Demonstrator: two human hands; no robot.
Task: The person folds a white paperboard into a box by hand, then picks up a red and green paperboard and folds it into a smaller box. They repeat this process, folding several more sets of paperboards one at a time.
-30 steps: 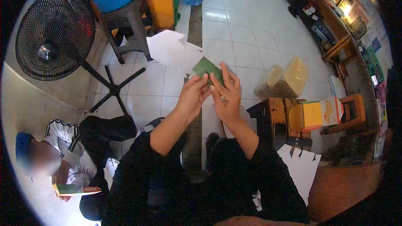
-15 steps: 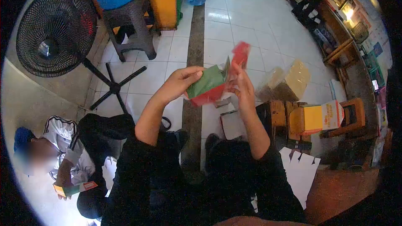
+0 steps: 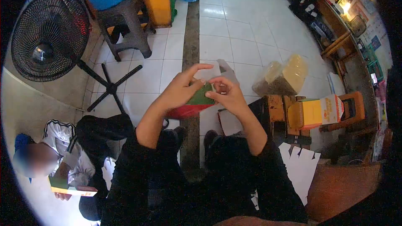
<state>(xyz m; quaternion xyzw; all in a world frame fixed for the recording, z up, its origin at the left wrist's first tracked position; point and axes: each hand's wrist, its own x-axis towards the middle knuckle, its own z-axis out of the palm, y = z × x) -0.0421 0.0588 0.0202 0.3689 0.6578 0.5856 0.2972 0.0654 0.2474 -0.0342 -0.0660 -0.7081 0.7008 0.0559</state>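
A small green and red cardboard box (image 3: pixel 189 111) is held in the air in front of me, with a whitish inner flap (image 3: pixel 206 73) standing up on its far side. My left hand (image 3: pixel 181 88) grips it from the left, index finger stretched along the flap and thumb near the green panel. On the other side, my right hand (image 3: pixel 228 96) pinches the green part near the upper edge with bent fingers. The undersides of both hands' grips are partly hidden.
A yellow and white printed box (image 3: pixel 307 113) lies on a wooden stool (image 3: pixel 277 117) to the right, near a clear bag of stacked pieces (image 3: pixel 289 77). Notched white card (image 3: pixel 300 171) is beside my leg. At left are a fan (image 3: pixel 50 35) and a seated person holding another carton (image 3: pixel 73 190).
The red flap that stuck up at the right is folded away, and a whitish flap now shows. My right hand has come down and left, closer to my left hand.
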